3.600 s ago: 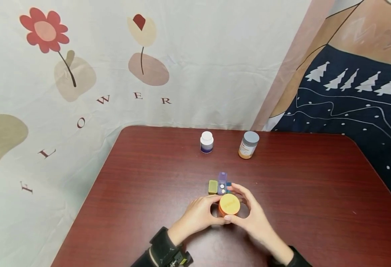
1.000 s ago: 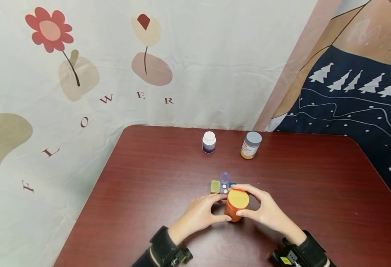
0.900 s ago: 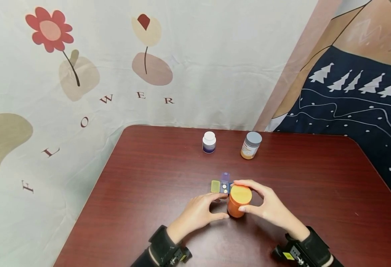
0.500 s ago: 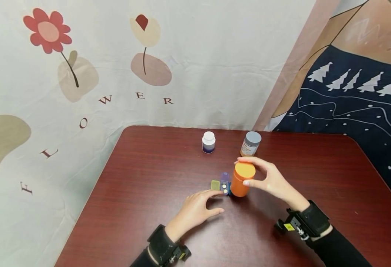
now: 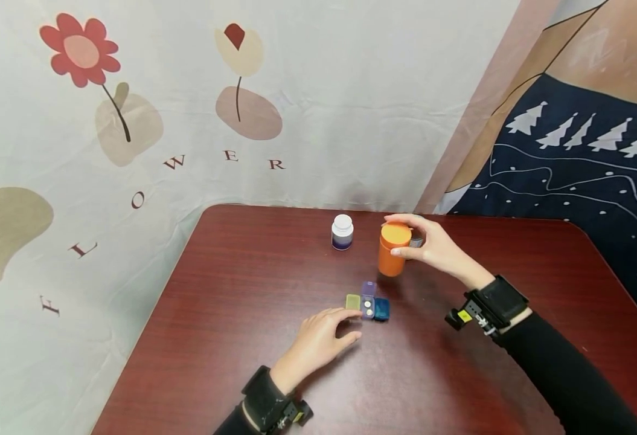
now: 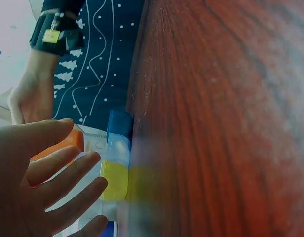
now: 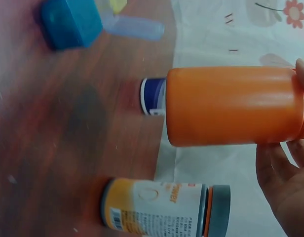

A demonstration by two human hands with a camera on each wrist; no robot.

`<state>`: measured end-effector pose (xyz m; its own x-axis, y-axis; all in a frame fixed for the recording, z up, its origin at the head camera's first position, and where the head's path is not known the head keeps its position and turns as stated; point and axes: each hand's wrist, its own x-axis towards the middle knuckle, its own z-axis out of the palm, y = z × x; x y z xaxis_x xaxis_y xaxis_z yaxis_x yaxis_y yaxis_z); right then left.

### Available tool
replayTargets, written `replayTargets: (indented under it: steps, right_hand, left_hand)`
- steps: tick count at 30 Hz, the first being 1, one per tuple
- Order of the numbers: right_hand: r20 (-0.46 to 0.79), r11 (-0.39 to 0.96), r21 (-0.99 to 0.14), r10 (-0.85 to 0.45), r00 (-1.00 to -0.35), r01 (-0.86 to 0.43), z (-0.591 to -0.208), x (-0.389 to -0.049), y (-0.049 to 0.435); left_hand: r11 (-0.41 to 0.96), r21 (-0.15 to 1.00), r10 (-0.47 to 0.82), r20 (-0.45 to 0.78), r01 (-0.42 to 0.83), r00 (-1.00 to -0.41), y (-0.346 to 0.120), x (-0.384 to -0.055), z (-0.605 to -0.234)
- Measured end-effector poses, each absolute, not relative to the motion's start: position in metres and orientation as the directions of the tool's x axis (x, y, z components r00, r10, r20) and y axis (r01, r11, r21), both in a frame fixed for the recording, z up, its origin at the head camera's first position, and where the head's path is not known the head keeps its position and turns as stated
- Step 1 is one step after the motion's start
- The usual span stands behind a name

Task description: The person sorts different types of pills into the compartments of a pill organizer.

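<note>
My right hand [image 5: 432, 243] grips an orange pill bottle [image 5: 391, 260] near its yellow-orange cap; the right wrist view shows the bottle [image 7: 231, 106] raised clear of the table. Close to the pill organizer [image 5: 368, 308], my left hand [image 5: 313, 341] has its fingers loosely extended and holds nothing. The organizer has green, purple and blue compartments. Its purple lid stands open, with pale pills inside that compartment. In the left wrist view the spread fingers [image 6: 68, 192] lie beside the organizer's yellow-green box [image 6: 115, 180].
A white bottle with a dark blue base [image 5: 342, 232] stands at the back of the brown table [image 5: 242, 290]. Mostly hidden behind my right hand in the head view is a grey-capped supplement bottle [image 7: 157, 207]. A printed curtain [image 5: 318, 90] hangs behind the table.
My right hand has carried the orange bottle from in front of the organizer up toward the back of the table. My left hand has let go of it and stayed near the organizer.
</note>
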<state>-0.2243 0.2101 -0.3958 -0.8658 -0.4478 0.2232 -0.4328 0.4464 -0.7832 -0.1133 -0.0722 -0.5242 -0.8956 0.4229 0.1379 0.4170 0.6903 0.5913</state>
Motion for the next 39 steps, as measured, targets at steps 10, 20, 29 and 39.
replayTargets:
  steps: [10, 20, 29, 39]
  right_hand:
    - [0.145, 0.546, -0.734, -0.454, -0.879, -0.404, -0.392, -0.266, 0.199]
    - [0.089, 0.626, -0.681, -0.443, -0.892, -0.379, -0.408, -0.292, 0.187]
    - [0.058, 0.726, -0.571, -0.429, -0.902, -0.382, -0.412, -0.298, 0.180]
    - [0.034, 0.764, -0.524, -0.423, -0.906, -0.377, -0.413, -0.299, 0.175]
  left_hand:
    - [0.694, 0.624, 0.414, 0.061, 0.358, -0.908, -0.071, -0.101, -0.486]
    - [0.699, 0.636, 0.399, 0.030, 0.325, -0.916, -0.068, -0.102, -0.489]
    - [0.723, 0.584, 0.399, 0.082, 0.368, -0.913, -0.069, -0.115, -0.535]
    - [0.723, 0.586, 0.399, 0.080, 0.367, -0.914, -0.068, -0.115, -0.536]
